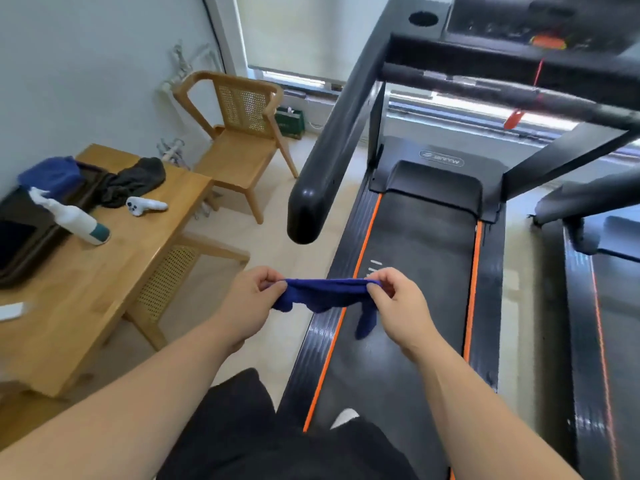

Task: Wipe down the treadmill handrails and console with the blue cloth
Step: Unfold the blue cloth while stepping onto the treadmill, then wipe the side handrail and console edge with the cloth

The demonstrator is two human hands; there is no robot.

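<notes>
**Cloth (325, 294) stretched between two hands above the belt (422, 244)**

Cloth is held up in mid-air, near the viewer, and its top edge is pulled taut. One end is pinched between thumb and fingers of the left hand (249, 299). The other end is pinched the same way by the right hand (398, 303), so both grips are clamped on the fabric. A loose corner is seen hanging down below the right hand. No part of the treadmill is touched by the cloth, which is held over the near left part of the belt, across the orange stripe (367, 237).

Farther off, the left handrail (332, 143) is seen slanting toward the viewer, its rounded end beyond the hands and apart from them. A crossbar (485, 88) is carried off to the right from it, and a red clip (514, 119) is hung from a cord there. The console (519, 22) is set at the far top, partly blurred, with a round cup holder (423, 18) at its left.

To the left, a wooden table (97, 299) is seen. On it are a white bottle (74, 216), a white controller (145, 205), a dark rag (135, 181) and a blue bundle (52, 174), beside a dark tray (31, 244). A wooden chair (239, 133) is placed beyond the table, by the wall.
</notes>
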